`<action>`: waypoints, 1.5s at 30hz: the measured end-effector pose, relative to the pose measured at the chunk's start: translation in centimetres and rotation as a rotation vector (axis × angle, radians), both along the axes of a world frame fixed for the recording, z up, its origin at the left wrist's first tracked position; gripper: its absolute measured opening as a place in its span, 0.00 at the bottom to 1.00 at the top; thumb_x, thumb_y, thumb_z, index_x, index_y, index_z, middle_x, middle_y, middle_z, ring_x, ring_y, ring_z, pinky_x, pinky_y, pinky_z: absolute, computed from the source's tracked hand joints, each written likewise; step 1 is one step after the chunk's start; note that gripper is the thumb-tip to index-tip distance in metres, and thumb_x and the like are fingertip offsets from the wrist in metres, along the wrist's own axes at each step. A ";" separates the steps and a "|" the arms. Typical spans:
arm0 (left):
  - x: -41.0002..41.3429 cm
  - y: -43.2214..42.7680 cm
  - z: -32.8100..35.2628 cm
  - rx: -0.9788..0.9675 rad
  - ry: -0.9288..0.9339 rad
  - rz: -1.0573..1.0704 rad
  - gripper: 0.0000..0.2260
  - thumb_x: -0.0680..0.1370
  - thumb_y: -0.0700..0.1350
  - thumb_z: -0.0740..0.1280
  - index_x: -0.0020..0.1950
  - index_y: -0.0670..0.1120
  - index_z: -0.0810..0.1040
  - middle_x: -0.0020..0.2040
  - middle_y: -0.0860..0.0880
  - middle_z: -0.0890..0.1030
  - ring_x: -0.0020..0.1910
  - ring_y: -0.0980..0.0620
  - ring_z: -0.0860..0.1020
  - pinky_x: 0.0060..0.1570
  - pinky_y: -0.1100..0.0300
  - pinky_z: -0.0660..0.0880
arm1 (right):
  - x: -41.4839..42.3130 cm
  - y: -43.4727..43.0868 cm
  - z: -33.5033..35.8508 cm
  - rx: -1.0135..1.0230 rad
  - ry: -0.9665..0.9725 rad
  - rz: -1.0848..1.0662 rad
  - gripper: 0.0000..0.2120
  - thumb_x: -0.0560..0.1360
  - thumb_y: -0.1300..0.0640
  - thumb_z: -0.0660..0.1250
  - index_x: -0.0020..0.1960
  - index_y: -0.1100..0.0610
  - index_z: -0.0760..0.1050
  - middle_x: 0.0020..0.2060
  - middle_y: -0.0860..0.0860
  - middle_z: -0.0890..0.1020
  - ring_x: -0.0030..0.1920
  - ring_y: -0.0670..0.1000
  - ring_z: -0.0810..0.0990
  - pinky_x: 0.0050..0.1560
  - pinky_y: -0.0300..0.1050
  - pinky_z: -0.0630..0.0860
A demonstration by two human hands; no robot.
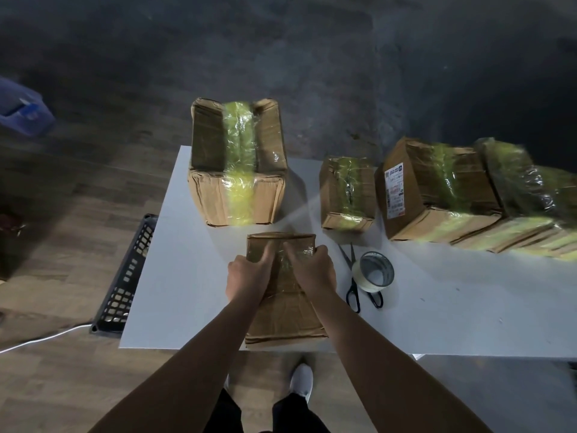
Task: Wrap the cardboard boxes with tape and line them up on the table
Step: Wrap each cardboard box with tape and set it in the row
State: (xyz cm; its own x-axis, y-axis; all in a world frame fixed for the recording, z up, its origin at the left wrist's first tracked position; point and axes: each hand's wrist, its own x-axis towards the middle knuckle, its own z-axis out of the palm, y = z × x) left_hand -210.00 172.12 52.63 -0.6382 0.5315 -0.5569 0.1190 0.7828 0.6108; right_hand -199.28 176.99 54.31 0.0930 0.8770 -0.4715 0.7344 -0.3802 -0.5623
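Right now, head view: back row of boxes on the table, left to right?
Large box with a yellow-green tape band → small taped box → box with a white shipping label → taped box near the right edge. What lies beyond it blurs together, so it is left out.

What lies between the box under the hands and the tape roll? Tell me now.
Black-handled scissors lie between the box and the tape roll, partly under the roll; the head view shows this.
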 end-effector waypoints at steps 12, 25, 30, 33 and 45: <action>-0.4 0.4 -0.6 0.017 -0.131 0.083 0.29 0.72 0.68 0.63 0.58 0.45 0.72 0.50 0.45 0.78 0.48 0.46 0.78 0.51 0.45 0.79 | -0.4 0.6 -1.0 0.085 -0.056 0.019 0.23 0.80 0.43 0.53 0.68 0.56 0.68 0.58 0.56 0.79 0.55 0.57 0.78 0.49 0.48 0.73; -1.4 -2.9 0.2 0.229 -0.344 -0.161 0.19 0.75 0.56 0.70 0.58 0.43 0.78 0.47 0.48 0.83 0.45 0.51 0.81 0.37 0.62 0.75 | 2.2 -1.1 -0.6 0.088 0.101 0.319 0.28 0.71 0.39 0.71 0.58 0.58 0.68 0.44 0.48 0.76 0.42 0.45 0.77 0.35 0.35 0.71; -2.0 -2.1 1.0 0.238 -0.497 -0.042 0.14 0.78 0.50 0.68 0.58 0.40 0.79 0.45 0.46 0.83 0.44 0.49 0.81 0.39 0.60 0.75 | 2.6 -0.5 -0.1 0.121 0.129 0.268 0.16 0.81 0.46 0.58 0.49 0.59 0.72 0.34 0.48 0.71 0.35 0.46 0.71 0.33 0.38 0.63; -3.2 -3.5 0.9 0.287 -0.635 -0.061 0.18 0.79 0.55 0.65 0.59 0.41 0.79 0.55 0.47 0.81 0.56 0.48 0.77 0.59 0.48 0.73 | 3.0 -0.6 -0.1 0.115 0.130 0.239 0.15 0.82 0.49 0.56 0.45 0.59 0.71 0.33 0.50 0.70 0.34 0.46 0.68 0.33 0.41 0.62; -4.8 -2.8 4.3 0.276 -0.622 0.025 0.21 0.73 0.58 0.71 0.54 0.42 0.80 0.48 0.45 0.84 0.47 0.44 0.82 0.37 0.55 0.79 | 2.0 0.6 2.7 0.118 0.055 0.200 0.18 0.84 0.52 0.51 0.62 0.63 0.73 0.54 0.60 0.79 0.53 0.58 0.78 0.49 0.47 0.71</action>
State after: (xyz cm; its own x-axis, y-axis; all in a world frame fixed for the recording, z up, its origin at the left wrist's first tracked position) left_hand -214.85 169.37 56.90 -0.2565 0.6963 -0.6703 -0.3351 0.5864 0.7374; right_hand -197.27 177.56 57.04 -0.1108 0.9247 -0.3641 0.7556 -0.1596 -0.6353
